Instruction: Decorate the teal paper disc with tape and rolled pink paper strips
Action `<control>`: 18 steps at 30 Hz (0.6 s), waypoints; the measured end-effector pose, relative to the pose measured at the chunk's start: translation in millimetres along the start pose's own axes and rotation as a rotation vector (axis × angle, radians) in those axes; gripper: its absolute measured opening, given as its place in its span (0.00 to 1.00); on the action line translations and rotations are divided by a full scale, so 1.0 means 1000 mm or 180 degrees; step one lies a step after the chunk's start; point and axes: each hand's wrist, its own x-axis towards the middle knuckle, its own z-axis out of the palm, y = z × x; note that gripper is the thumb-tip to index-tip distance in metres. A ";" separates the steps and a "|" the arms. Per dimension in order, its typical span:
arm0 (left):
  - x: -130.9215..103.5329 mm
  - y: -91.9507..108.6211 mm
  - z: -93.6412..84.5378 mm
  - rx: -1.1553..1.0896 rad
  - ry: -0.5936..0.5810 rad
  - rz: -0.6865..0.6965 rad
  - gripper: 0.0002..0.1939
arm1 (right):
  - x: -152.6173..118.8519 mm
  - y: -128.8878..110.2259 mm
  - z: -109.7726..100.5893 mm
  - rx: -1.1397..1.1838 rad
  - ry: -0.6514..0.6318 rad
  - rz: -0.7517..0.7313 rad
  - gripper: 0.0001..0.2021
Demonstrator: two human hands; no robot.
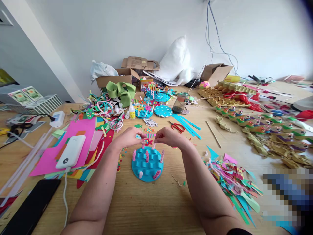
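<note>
A round blue disc with raised curled blue strips lies on the table in front of me. Several pink twisted pipe-cleaner pieces stand on it, and others lean near its front edge. Over the disc's far edge, a small red paper fish with dots is between my hands. My left hand pinches its left end, fingertips just above one pink twist. From the other side my right hand is closed at the fish's right end, above another twist. Further paper fish lie just beyond.
Red-handled pliers, blue paper strips and a glass jar lie beyond my right hand. Glue bottle and coloured pipe cleaners are back left. Paper scraps are at right; a white power bank and phone at left.
</note>
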 end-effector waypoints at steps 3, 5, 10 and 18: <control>0.000 0.005 0.001 -0.0034 0.0053 -0.0041 0.15 | -0.001 -0.002 0.000 0.0056 -0.0046 -0.0064 0.07; 0.001 0.011 0.004 -0.0093 0.0137 -0.0047 0.14 | -0.001 -0.003 0.001 0.0035 -0.0028 -0.0103 0.07; 0.005 0.026 0.013 -0.0268 0.0518 0.0228 0.11 | -0.002 -0.007 0.001 0.0115 0.0010 -0.0121 0.07; 0.009 0.034 0.025 0.0175 0.0540 0.0731 0.05 | -0.002 -0.007 -0.001 0.0091 -0.0198 0.0040 0.14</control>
